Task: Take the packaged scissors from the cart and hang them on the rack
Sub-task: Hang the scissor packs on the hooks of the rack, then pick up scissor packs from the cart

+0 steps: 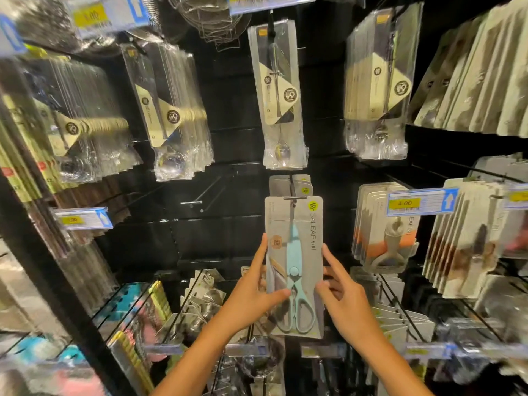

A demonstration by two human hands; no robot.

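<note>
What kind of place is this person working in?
Most likely a housewares shop aisle. Packaged spoons hang in rows from hooks on a black rack, yellow price tags sit on the hook ends, and both hands hold packaged scissors at a hook.

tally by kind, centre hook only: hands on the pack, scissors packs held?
Hands: 2, left hand and right hand
Packaged scissors held: 1, packaged scissors
Total: 3
</note>
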